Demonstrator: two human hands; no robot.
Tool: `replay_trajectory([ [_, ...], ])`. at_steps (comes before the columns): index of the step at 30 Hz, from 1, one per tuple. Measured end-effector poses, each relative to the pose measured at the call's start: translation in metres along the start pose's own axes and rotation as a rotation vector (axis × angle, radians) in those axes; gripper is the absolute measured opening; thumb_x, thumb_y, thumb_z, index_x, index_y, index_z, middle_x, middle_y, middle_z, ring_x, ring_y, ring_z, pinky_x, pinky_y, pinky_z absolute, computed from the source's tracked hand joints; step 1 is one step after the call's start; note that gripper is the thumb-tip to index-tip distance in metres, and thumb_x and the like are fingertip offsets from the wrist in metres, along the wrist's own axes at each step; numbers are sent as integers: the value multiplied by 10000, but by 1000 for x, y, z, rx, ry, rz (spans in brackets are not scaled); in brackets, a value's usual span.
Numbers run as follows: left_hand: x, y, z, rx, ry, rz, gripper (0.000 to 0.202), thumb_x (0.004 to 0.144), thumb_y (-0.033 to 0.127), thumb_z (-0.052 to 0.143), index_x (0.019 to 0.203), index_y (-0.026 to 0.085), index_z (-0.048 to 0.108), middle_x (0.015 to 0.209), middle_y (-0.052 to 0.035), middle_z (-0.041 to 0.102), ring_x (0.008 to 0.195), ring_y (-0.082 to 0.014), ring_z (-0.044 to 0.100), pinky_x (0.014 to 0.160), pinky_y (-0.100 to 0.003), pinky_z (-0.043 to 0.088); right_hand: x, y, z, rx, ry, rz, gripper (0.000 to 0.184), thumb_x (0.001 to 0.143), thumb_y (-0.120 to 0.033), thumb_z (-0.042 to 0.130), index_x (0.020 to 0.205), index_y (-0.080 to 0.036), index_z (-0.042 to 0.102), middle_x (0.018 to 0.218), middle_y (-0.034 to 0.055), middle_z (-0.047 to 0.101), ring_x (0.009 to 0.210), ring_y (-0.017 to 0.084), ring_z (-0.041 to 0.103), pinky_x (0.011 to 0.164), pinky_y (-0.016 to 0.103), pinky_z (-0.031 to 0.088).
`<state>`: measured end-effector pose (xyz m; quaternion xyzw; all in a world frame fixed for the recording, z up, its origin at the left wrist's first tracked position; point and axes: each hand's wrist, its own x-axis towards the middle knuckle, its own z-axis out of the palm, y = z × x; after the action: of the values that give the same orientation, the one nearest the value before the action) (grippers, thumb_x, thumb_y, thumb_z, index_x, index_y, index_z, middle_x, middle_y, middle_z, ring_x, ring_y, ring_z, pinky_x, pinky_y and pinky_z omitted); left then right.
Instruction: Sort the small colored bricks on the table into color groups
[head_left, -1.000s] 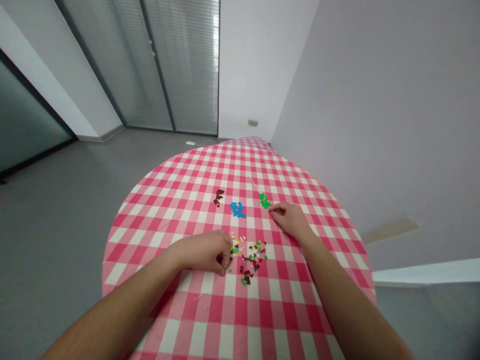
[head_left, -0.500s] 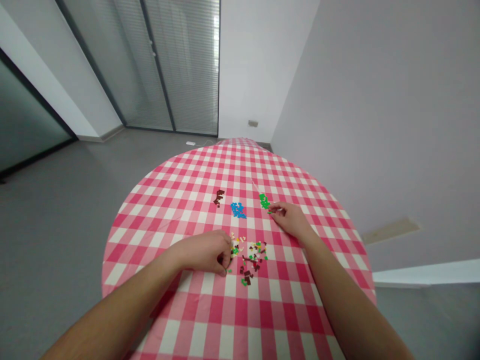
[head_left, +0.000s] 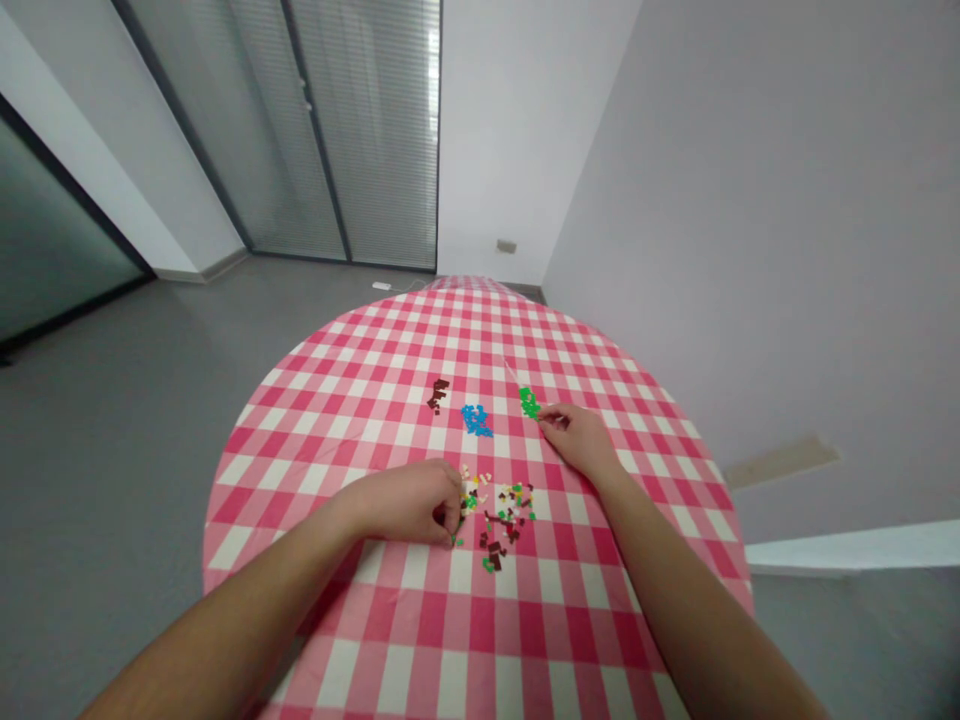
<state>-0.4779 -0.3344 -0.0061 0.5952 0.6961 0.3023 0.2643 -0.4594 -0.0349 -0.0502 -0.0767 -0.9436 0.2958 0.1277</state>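
My left hand [head_left: 409,505] rests curled on the pink gingham tablecloth [head_left: 360,620], its fingertips pinched at the left edge of a mixed heap of tiny plastic bricks [head_left: 504,515]. Whether those fingers hold a piece is hidden. My right hand [head_left: 577,440] lies with its fingertips touching or almost touching a small pile of green bricks [head_left: 529,403]. Further left are a blue brick pile [head_left: 476,420] and a dark brown brick pile [head_left: 437,396].
The cloth covers a round table, and its far edge drops away toward a grey floor [head_left: 150,400]. Beyond it stand a glass door with blinds [head_left: 352,130] and a pale wall [head_left: 750,250]. A small white cable lies on the floor behind the table.
The view has tipped slightly. Both hands stay almost in place, with the right fingertips shifting slightly toward the green pile.
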Motion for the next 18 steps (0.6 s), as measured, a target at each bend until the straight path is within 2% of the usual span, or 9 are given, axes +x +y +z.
replay_trajectory([
  [5,-1,3,-5,-18,100,-75,141,739,84,685,632,169,648,719,-3,635,748,-148,583,703,-263,441,0,-2,4,-38,59,-4,170,794,-280,611,843,-214,760,823,68,758,724,222,683,674,327,528],
  [8,-2,-1,-11,3,218,-149,110,772,111,657,682,174,666,765,-15,666,764,-154,598,739,-281,452,-1,-4,4,-32,69,-6,187,808,-303,604,859,-209,758,851,74,759,746,223,686,691,334,530],
  [11,-5,-12,-17,91,359,-231,115,795,138,636,710,190,692,789,-21,689,804,-170,605,802,-318,451,-2,-6,3,-17,73,-13,195,815,-316,599,872,-214,756,872,72,760,764,226,689,703,341,533],
  [13,-6,-22,-20,148,441,-288,127,807,159,627,706,195,695,771,-28,688,820,-183,601,790,-329,452,-3,-7,2,-16,71,-11,192,816,-318,599,867,-219,755,873,70,761,767,227,691,705,345,535],
  [18,-4,-45,-19,215,533,-313,134,828,199,618,719,196,697,784,-49,693,785,-185,597,750,-352,463,-4,-12,2,-29,64,-19,198,828,-307,588,881,-219,757,903,76,763,789,233,694,718,350,537],
])
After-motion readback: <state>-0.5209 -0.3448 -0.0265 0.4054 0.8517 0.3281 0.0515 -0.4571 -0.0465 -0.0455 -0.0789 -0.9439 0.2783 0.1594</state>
